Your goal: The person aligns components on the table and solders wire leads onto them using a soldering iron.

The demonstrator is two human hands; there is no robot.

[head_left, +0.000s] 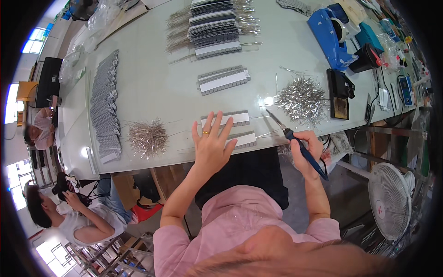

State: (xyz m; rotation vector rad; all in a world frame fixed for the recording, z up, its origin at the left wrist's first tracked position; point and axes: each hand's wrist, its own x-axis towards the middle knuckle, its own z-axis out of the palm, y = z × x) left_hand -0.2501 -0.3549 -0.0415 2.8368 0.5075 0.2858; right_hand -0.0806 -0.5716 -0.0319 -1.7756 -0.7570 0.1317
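Observation:
My left hand (211,144) lies with fingers spread over two short grey-and-white strips near the table's front edge. The upper strip (241,119) shows past my fingertips, and the lower strip (247,139) sticks out beside my thumb. Thin wires run out from their ends. In my right hand (310,148) is a soldering iron (287,131) with a dark blue handle, its tip pointing up and left, apart from the strips. Farther up lies another pair of strips (224,82) side by side. Bundles of thin silvery wire leads, a right bundle (302,99) and a left bundle (147,138), flank the strips.
Stacked wired strips (214,32) lie at the back, and a long grey row of strips (105,101) at left. To the right are a blue tape dispenser (327,41), a soldering iron stand (340,94) and a fan (390,201). Other people (78,212) are at left.

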